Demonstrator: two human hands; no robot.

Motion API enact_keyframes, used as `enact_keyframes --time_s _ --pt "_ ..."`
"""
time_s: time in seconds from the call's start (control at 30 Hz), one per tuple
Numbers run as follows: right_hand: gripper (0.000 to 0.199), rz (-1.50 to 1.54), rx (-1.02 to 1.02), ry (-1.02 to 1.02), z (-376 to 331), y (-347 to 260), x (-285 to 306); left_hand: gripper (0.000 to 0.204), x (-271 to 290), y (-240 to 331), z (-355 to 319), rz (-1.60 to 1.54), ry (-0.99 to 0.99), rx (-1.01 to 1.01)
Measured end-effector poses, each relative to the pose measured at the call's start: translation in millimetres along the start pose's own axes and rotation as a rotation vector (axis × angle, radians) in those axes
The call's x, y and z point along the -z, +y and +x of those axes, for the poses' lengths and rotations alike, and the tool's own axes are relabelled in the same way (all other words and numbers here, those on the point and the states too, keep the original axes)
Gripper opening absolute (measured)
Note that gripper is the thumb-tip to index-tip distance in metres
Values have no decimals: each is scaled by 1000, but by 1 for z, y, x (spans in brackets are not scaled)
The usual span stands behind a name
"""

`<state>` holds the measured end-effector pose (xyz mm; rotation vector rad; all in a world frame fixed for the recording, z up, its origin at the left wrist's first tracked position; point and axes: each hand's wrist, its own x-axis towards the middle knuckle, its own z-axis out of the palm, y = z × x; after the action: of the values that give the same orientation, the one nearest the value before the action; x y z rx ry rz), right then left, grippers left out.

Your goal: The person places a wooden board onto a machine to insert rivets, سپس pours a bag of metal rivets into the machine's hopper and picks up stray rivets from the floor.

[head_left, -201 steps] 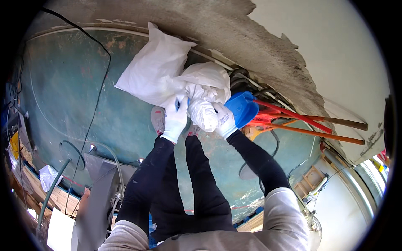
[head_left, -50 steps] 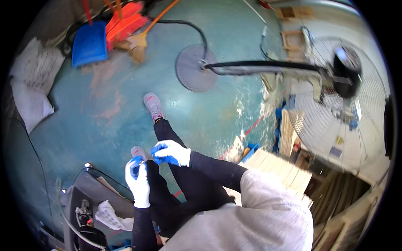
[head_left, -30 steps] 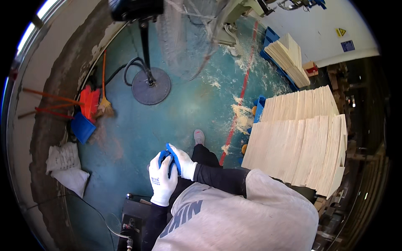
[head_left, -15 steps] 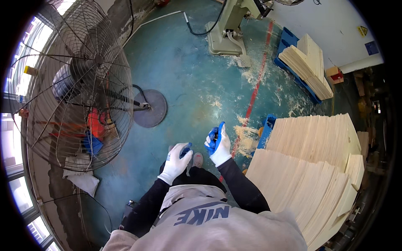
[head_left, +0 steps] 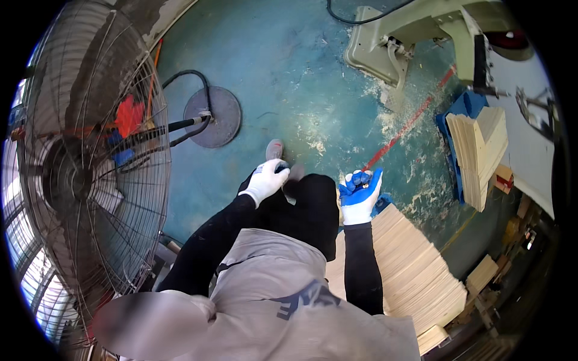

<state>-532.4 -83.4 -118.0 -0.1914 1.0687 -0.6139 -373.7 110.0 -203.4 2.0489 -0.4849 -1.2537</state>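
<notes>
My left hand (head_left: 268, 180), in a white glove, hangs in front of my dark trouser leg with its fingers curled and nothing in it. My right hand (head_left: 359, 195), in a white glove with a blue palm, is closed in a fist and also holds nothing. It hovers just above the near corner of a stack of thin pale wooden sheets (head_left: 409, 271). My grey shoe (head_left: 275, 149) stands on the teal floor ahead of my left hand.
A large caged pedestal fan (head_left: 90, 180) fills the left side, and its round base (head_left: 212, 116) and cable are on the floor. A pale green machine (head_left: 415, 30) stands at the top. A second sheet stack (head_left: 481, 156) lies on a blue pallet beside a red floor line (head_left: 409, 123).
The view has swung on from the white sacks by the wall, past the fan, to the sheet stacks. My hands have moved apart, and my right hand is over the nearest stack.
</notes>
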Motion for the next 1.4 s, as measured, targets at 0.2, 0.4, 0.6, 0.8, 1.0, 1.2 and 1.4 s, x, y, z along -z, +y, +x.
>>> enact_keyframes --time_s 0.2,0.4,0.6,0.8,1.0,1.2,1.4 --pt "49 -631 -16 147 192 -12 -46 36 20 6 138 69 174 147" --pt "43 -1332 -87 -85 442 31 -37 40 -2 -49 332 63 217 383" --pt "38 -1933 389 -311 653 93 -6 53 -89 -175 495 101 218 477" --pt "47 -2144 400 -332 807 155 -14 65 -145 -272 578 -13 304 559" --pt "48 -2226 400 -376 881 202 4 44 -166 -325 606 -26 462 625" --pt "36 -2034 393 -454 896 197 9 20 -134 -299 606 -256 429 619" --pt "33 -1155 -454 -369 790 159 1 13 -75 -147 584 -845 474 453"
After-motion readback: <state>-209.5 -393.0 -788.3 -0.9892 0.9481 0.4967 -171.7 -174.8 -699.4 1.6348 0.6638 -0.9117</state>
